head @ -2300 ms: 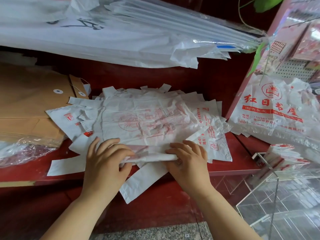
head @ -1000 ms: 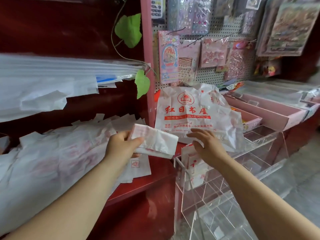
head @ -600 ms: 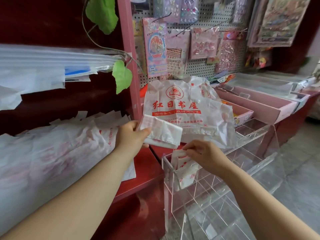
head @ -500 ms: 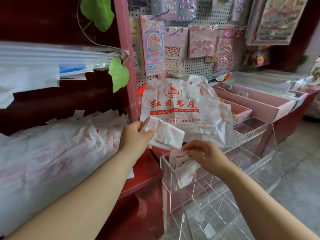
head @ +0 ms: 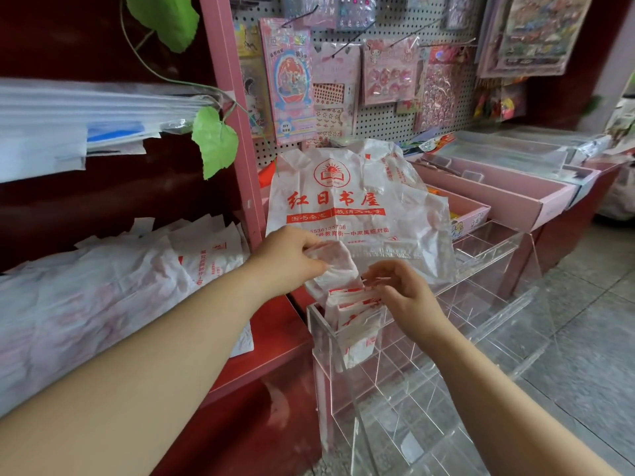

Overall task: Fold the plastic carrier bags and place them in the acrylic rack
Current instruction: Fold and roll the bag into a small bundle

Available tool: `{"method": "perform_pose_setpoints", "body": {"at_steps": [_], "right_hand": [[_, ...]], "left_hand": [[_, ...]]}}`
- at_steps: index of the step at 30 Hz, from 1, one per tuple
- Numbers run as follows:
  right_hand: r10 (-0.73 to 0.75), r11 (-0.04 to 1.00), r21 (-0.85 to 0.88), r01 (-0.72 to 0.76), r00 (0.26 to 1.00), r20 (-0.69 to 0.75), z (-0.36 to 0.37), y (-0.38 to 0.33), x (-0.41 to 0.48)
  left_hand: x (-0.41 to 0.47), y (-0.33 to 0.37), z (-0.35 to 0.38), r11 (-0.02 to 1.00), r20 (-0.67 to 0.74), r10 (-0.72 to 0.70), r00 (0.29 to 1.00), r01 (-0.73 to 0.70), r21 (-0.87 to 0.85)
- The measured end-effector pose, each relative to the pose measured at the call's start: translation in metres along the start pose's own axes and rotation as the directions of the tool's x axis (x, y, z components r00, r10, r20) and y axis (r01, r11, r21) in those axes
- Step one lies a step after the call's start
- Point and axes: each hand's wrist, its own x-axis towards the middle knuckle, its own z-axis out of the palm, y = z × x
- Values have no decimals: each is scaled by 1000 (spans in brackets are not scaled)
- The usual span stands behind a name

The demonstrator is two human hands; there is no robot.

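- Your left hand has brought the folded bag down. Half a second ago it was up in front of the printed bag, clear of the rack. Now its lower edge meets the tops of the stored bags.
- The left hand's fingers and thumb are curled round the bag's upper left corner in a firm pinch.
- Your right hand has stayed where it was. Its fingers are curled over the top edges of the stored bags, and it seems to be holding them to the right to open a gap on the left.
- The folded bag is at the mouth of the near-left compartment of the acrylic rack. It is touching the stack but most of it is above the rim, so it is not in yet.
- For the task, this bag looks folded and ready to place. I judge that you only need to slide it down beside the others and let go.
- A little over two seconds ago, both your hands were pressing this fold flat on the loose pile on the red shelf. That pile now lies well to the left and neither hand is on it, so many bags remain to fold.
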Motion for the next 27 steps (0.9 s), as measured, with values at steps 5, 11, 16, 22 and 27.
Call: {"method": "perform_pose_setpoints", "body": {"at_steps": [5, 11, 16, 22, 27], "right_hand": [[4, 1000, 12, -4, 1000, -5, 1, 4, -2], [-45, 998, -42, 43, 998, -33, 4, 3, -2], [-158, 984, -90, 156, 987, -12, 6, 1, -4], [-266, 891, -386, 240, 964, -15, 12, -5, 6], [-124, 864, -490, 118, 992, 21, 15, -8, 19]], "left_hand": [[14, 4, 26, 993, 160, -49, 986, 31, 111], [17, 7, 39, 989, 212, -89, 973, 60, 137], [6, -6, 36, 991, -74, -60, 995, 50, -124], [3, -16, 48, 987, -146, -114, 983, 94, -134], [5, -13, 59, 973, -144, -127, 981, 95, -210]]}}
